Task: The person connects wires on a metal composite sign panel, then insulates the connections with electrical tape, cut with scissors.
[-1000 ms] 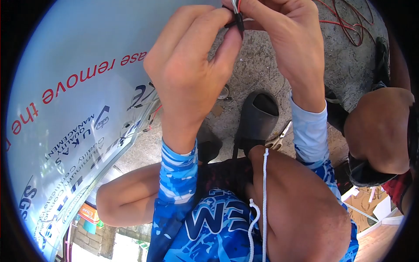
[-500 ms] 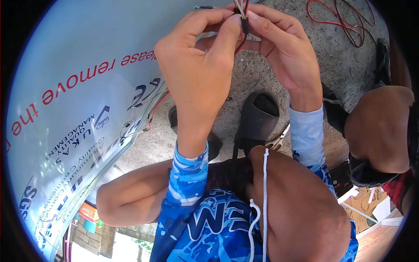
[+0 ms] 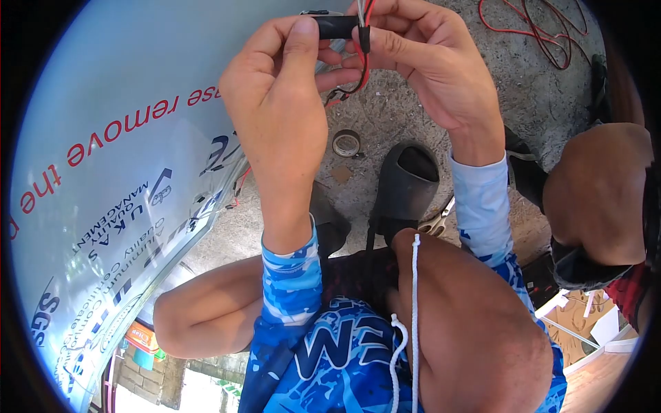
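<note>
My left hand pinches the free end of a strip of black tape between thumb and fingers. The strip stretches across to a bundle of thin wires, where black tape is wrapped round them. My right hand grips that bundle between thumb and fingers. Red, black and pale wires run up out of view above it. Below the wrap, red and black wires curve down to the left. Some of my fingers behind the strip are partly hidden.
A roll of tape lies on the concrete floor near my sandal. Scissors rest beside my leg. A large film-covered panel fills the left. Red and black cable lies upper right. Another person's knee is at right.
My left hand has moved left and slightly down, away from the right, and the black strip now shows taut between them. The tape roll on the floor has come into view.
</note>
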The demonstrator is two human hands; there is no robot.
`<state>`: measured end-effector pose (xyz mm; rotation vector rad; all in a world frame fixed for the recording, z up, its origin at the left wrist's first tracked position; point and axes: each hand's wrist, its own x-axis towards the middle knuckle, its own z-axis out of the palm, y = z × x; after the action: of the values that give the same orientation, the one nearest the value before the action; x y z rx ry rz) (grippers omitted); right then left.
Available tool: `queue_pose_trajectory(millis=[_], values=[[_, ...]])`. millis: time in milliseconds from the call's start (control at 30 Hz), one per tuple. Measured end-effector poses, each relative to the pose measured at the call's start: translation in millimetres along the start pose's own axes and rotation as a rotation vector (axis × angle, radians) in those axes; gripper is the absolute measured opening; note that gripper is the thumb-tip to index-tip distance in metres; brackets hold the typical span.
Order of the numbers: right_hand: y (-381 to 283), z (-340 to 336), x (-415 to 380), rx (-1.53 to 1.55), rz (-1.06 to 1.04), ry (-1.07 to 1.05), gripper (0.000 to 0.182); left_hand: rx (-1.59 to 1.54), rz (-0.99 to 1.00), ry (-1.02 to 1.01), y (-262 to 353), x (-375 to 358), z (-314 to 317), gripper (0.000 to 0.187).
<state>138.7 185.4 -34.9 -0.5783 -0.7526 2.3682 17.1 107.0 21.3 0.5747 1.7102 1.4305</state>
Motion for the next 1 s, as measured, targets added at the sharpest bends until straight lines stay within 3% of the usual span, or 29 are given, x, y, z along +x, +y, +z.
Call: queue_pose_trajectory(millis=[233,333,600,733,800,900,1000], values=[[7,-1,2,0.072,0.012,0.07,0.021,0.215,0.182,0.137,2,-8,10,0.02],[10,-4,4,0.101,-0.036,-0.01,0.019,0.25,0.21,0.159,1,-9,10,0.019],[16,-6,6,0.225,0.027,-0.067,0.018,0.168,0.203,0.173,4,-14,12,0.02],[6,6,6,0.195,0.027,-0.07,0.02,0.11,0.177,0.191,7,-15,11,0.021],[-8,19,1,0.145,0.111,0.04,0.021,0.111,0.177,0.184,7,-14,9,0.021],[4,6,3,0.205,0.055,-0.045,0.02,0.111,0.17,0.174,9,-13,8,0.022],[6,1,4,0.133,0.074,0.017,0.019,0.117,0.182,0.182,8,-14,8,0.021]])
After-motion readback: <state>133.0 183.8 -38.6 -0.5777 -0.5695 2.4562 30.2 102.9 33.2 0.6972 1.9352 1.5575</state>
